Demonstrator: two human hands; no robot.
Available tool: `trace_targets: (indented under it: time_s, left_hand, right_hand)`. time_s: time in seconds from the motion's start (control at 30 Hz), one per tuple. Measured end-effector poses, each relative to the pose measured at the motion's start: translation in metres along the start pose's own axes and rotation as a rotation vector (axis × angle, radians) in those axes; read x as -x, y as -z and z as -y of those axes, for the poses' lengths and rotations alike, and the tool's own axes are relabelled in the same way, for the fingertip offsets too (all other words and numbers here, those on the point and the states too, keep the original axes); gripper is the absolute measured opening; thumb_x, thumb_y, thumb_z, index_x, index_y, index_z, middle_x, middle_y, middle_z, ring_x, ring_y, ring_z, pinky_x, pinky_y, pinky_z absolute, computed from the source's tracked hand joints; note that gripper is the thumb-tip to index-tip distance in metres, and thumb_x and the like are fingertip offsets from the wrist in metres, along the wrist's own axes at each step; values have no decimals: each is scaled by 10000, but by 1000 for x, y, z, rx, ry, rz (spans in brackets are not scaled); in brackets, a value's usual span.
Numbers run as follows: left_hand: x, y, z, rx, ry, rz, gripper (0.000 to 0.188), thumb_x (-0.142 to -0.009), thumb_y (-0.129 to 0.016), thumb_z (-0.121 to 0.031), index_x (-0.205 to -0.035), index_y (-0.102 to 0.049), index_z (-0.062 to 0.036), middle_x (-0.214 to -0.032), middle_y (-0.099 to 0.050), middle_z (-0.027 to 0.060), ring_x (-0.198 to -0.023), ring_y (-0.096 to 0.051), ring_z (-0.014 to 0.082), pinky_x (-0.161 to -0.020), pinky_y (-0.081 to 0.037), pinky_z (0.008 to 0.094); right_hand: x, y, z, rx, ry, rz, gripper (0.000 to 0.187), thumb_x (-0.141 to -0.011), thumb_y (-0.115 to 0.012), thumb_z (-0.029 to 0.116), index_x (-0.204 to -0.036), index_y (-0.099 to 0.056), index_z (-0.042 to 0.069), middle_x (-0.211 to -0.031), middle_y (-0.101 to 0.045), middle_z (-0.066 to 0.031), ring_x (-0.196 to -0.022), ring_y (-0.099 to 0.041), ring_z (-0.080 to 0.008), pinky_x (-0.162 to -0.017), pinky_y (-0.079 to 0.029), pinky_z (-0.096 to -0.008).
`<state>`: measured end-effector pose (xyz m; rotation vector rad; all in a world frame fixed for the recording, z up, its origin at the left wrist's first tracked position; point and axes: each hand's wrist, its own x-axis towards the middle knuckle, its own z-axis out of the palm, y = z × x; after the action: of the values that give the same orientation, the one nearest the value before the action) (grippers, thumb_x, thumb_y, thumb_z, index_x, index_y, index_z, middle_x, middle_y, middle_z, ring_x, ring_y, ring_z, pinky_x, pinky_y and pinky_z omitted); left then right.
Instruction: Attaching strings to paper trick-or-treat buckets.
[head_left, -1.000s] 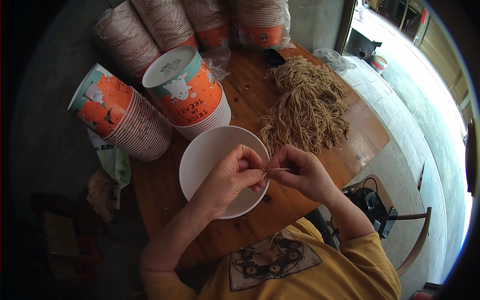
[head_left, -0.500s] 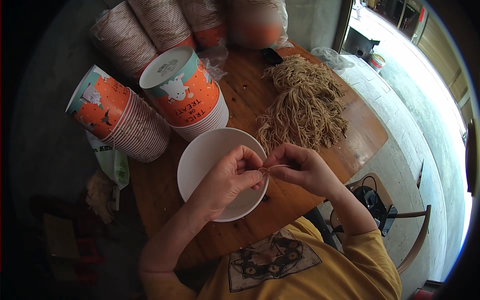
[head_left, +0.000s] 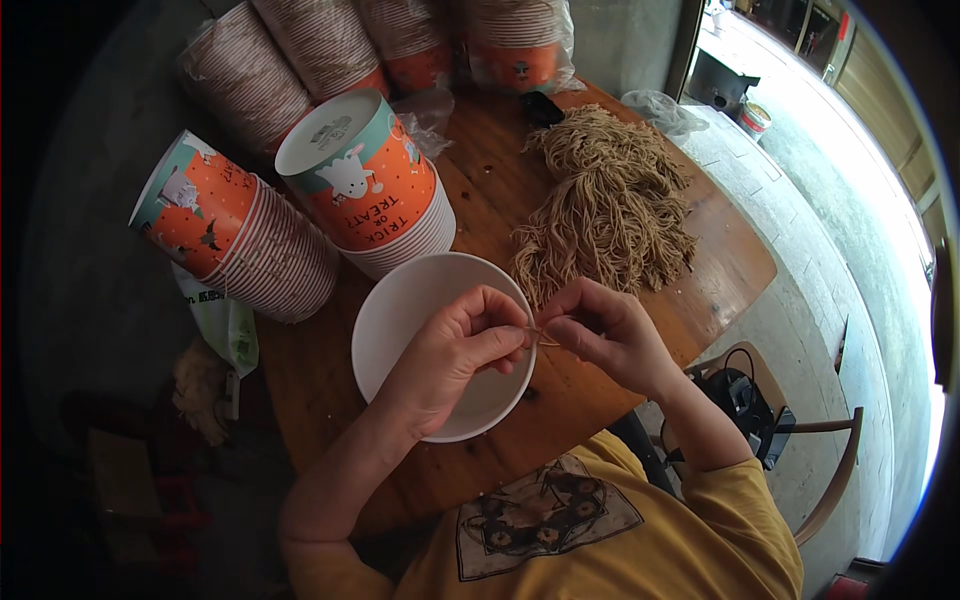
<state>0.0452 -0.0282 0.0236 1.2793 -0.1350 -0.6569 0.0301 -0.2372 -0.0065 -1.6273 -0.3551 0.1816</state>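
A white paper bucket [head_left: 388, 325] stands mouth up on the wooden table [head_left: 550, 410] in front of me. Over its right rim my left hand [head_left: 445, 350] pinches a thin tan string [head_left: 538, 334]. My right hand [head_left: 615, 342], just outside that rim, has thumb and forefinger closed on the same string. A short length of it shows between the fingertips; whether it passes through the bucket's wall cannot be seen. Beyond my right hand lies a big heap of tan strings [head_left: 610, 215].
Left of the heap, a stack of orange printed buckets [head_left: 370, 200] stands upside down, with another stack [head_left: 240, 235] leaning beside it. Plastic-wrapped bucket stacks [head_left: 320, 45] line the wall. A small black object [head_left: 541, 110] touches the heap. A chair [head_left: 835, 470] holds a black bag [head_left: 740, 405].
My fingertips have drawn slightly apart, and a loop of string seen between them before looks pulled straighter. The bucket has shifted very slightly.
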Motion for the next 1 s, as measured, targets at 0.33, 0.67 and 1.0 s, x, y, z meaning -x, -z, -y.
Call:
trace_targets:
  time_s: [0.33,0.67,1.0]
  left_hand:
    - [-1,-6,3,-141,-28,41,168,-918,-584,-108,-1055,-577,-12,-910,-585,1,-775,-516,56,-727,-449,209]
    - [-4,-10,-1,-138,53,-1,129,-911,-595,-113,-999,-598,-19,-858,-586,-5,-745,-514,54,-707,-445,199]
    - [-9,-7,2,-91,34,36,122,-925,-577,-125,-1001,-576,-29,-850,-582,6,-727,-513,61,-686,-441,195]
  right_hand:
    - [-14,1,8,303,431,7,117,-816,-686,72,-931,-667,71,-838,-570,-47,-734,-584,-172,-637,-480,-297]
    - [-14,4,-6,349,438,-261,133,-827,-666,56,-958,-644,44,-896,-565,-50,-786,-588,-179,-674,-488,-288]
    - [13,-6,-8,316,220,-89,82,-868,-634,99,-866,-585,33,-826,-540,-41,-767,-541,-109,-635,-451,-246]
